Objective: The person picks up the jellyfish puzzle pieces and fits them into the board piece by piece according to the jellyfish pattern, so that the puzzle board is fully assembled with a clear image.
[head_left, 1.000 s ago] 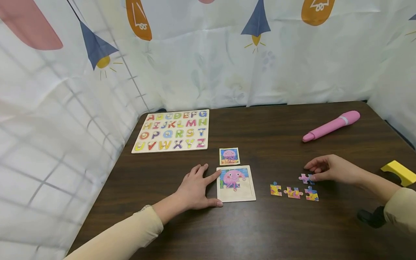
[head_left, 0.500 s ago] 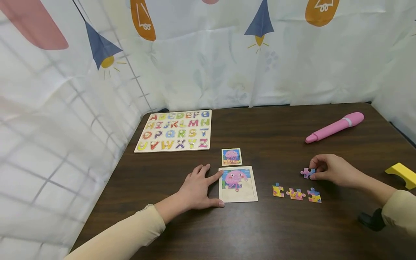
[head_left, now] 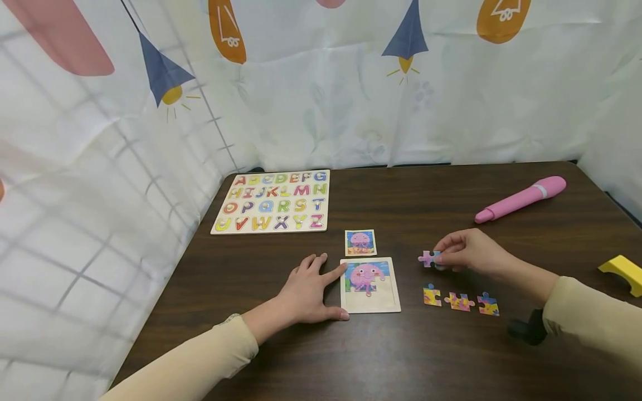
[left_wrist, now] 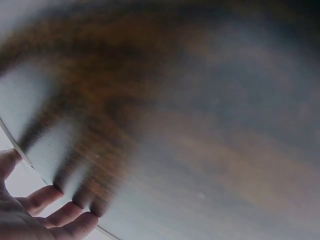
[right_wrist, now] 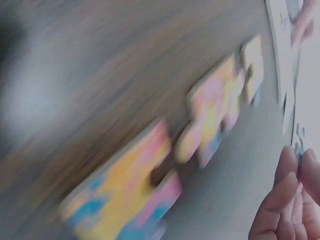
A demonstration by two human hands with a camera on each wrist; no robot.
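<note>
In the head view, my right hand pinches a pink and blue jigsaw piece between thumb and fingers, above the table. The right wrist view also shows those fingertips together on the piece. My left hand lies with spread fingers at the left side of a square puzzle tray, index finger and thumb touching its edge. Inside the tray, the upper part holds a joined pink jellyfish picture. Below the held piece lie three loose jigsaw pieces, a left one, a middle one and a right one.
A small jellyfish picture card lies just behind the tray. An alphabet board sits at the back left. To the right are a pink microphone-like stick and a yellow arched block. Curtains border the table.
My right hand has picked up the pink and blue jigsaw piece and carried it left toward the tray. My left hand stays at the tray's edge. The head view has shifted slightly.
</note>
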